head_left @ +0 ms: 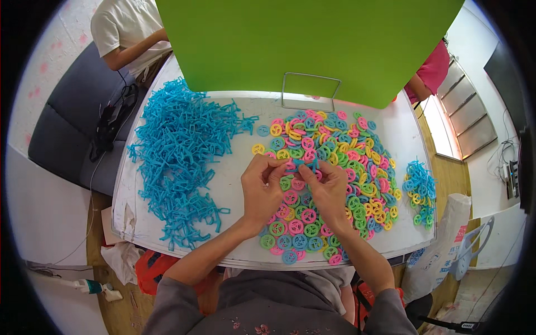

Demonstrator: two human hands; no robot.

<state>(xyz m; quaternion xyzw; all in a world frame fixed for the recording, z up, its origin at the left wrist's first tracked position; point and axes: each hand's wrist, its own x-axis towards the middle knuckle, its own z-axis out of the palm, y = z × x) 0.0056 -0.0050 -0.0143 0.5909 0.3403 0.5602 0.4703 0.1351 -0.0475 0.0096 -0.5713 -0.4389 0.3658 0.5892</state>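
Observation:
Both hands meet over the wheel pile, closed in a pinch. Between the fingertips is a small blue plastic frame piece [304,163]. My left hand [261,187] pinches a small pink wheel [290,166] against the frame's left end. My right hand [328,192] grips the frame's right end, and a bit of pink shows by its fingertips. Below and around them lies a wide heap of small spoked wheels [357,162] in pink, yellow, green and blue. On the left is a large heap of loose blue frame pieces [184,128].
A smaller pile of blue frames with wheels [420,187] lies at the table's right edge. A green panel [312,44] stands across the far side, with a wire stand [310,107] before it. Other people [131,33] are beyond the table. A white sack [441,245] stands at right.

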